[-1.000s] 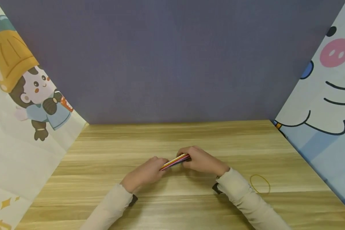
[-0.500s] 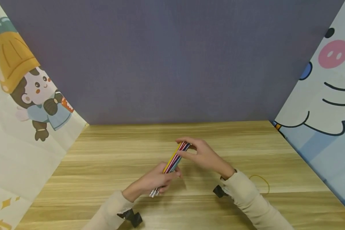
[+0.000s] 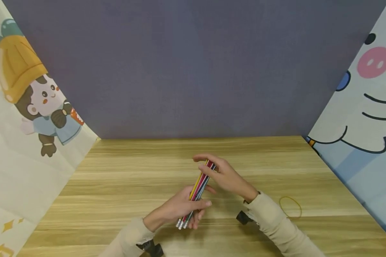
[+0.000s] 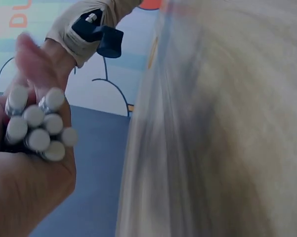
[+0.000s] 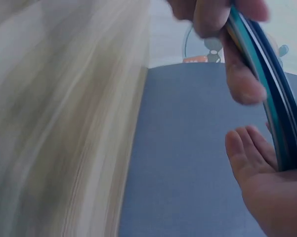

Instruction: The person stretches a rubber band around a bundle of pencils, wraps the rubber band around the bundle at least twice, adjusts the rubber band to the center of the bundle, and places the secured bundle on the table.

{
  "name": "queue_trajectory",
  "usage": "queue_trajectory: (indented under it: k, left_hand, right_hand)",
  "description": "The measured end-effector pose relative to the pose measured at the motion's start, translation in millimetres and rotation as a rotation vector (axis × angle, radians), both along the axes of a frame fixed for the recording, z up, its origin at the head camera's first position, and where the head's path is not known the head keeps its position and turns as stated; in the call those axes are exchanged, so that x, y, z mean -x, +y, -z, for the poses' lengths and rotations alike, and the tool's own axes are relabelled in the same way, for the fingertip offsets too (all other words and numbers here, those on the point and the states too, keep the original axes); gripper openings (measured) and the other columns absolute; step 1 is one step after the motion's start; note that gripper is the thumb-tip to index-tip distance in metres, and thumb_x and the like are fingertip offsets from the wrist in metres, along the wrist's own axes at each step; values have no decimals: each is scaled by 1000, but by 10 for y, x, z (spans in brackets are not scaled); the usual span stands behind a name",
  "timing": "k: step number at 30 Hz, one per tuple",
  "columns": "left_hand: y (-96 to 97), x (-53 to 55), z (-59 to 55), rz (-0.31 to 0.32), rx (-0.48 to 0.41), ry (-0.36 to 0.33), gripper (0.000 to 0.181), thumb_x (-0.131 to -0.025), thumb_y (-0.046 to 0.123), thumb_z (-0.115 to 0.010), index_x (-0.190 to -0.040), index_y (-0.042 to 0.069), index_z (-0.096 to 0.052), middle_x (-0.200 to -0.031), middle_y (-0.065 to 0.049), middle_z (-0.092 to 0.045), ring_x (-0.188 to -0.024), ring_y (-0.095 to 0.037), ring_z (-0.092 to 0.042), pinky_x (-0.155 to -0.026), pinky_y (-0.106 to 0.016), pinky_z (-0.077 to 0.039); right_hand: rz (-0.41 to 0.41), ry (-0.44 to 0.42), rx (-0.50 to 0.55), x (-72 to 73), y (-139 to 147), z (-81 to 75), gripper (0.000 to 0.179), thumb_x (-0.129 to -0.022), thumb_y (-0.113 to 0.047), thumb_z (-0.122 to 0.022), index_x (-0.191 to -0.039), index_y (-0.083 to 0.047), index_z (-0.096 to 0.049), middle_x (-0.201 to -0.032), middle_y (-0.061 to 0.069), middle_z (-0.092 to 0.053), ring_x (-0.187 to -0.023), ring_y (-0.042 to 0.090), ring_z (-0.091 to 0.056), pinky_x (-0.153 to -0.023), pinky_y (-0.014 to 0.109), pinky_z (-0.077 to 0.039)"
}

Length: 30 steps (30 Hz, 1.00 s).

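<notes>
Pencils (image 3: 197,187) are held slantwise above the table (image 3: 141,157), the lower part of the bundle being gripped in the left hand (image 3: 181,207) with the eraser ends (image 3: 181,224) exposed, while the far ends are met by the right hand (image 3: 226,176), its fingers extended and loose. Evening-up of the bundle is judged to be the step in hand; a steady left grip and a gentle press from the right palm seem to be called for next.

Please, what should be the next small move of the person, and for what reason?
Probably, the right hand should leave the upper end of the pencil bundle and reach for the yellow band: the left hand grips the bundle lower down, while the band lies loose on the table.
</notes>
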<state>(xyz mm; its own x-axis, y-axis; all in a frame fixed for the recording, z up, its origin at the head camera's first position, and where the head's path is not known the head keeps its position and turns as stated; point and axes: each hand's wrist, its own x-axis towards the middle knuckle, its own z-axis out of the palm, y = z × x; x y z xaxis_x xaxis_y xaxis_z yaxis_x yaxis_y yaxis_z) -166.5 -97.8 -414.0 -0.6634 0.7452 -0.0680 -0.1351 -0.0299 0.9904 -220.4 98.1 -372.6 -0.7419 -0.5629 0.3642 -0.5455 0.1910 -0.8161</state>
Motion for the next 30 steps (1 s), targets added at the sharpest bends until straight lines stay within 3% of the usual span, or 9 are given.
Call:
queue_trajectory:
  k: [7,12,14,18,20,23,27,30]
  left_hand:
    - [58,-42,47,96,-110,11,47,-99,9,-59,-137,-2,-34,-91,-22,-70,-49,-14,-63,-37,-24,-47]
    - [65,-21,74,36,-81,40,40,-103,15,-55,-137,1,-40,-83,-17,-71,-50,-15,-64,-43,-27,-52]
    - [77,-16,85,23,-97,12,38,-102,14,-56,-135,2,-42,-81,-12,-71,-56,-17,-67,-49,-28,-55]
    - [113,-37,95,86,-206,-106,44,-102,9,-53,-140,0,-34,-92,-10,-71,-69,-19,-72,-49,-24,-54]
    - [130,-58,93,112,-246,-166,46,-103,9,-51,-143,3,-30,-97,-11,-72,-66,-18,-71,-43,-20,-49]
    - [149,-87,83,100,-262,-195,44,-104,10,-49,-144,4,-31,-92,-11,-73,-57,-15,-69,-43,-21,-49]
    - [163,-129,97,97,-261,-192,42,-105,8,-45,-142,-3,-31,-85,-9,-74,-68,-20,-73,-65,-37,-61]
    - [176,-159,127,131,-279,-226,46,-106,9,-42,-146,-3,-25,-91,-9,-75,-82,-24,-74,-78,-44,-60]
  right_hand:
    - [-4,-29,106,-6,-46,56,44,-102,-15,-58,-144,-19,-46,-133,8,-60,-115,26,-62,-91,38,-54]
    - [-106,-136,197,-13,-26,28,29,-104,-12,-52,-133,-7,-57,-126,10,-65,-115,35,-63,-95,38,-54]
    - [-181,-193,242,-16,-27,10,29,-105,-10,-48,-132,-1,-57,-127,14,-64,-116,37,-63,-98,40,-52]
    - [-266,-266,274,-31,-50,-14,33,-106,-9,-44,-136,2,-53,-132,19,-60,-118,35,-62,-102,42,-49]
    - [-257,-283,287,-38,-59,-12,34,-106,-8,-45,-139,1,-51,-133,20,-58,-116,35,-63,-101,43,-49]
    - [-189,-277,298,-53,-66,-2,37,-105,-9,-49,-142,-4,-48,-136,18,-54,-114,38,-63,-97,43,-52]
    - [-104,-226,240,-79,-98,34,37,-103,-13,-55,-139,-9,-51,-136,14,-54,-118,35,-61,-97,39,-52]
    - [-119,-185,203,-85,-131,59,33,-103,-12,-54,-136,-6,-54,-131,13,-60,-119,31,-60,-100,36,-50]
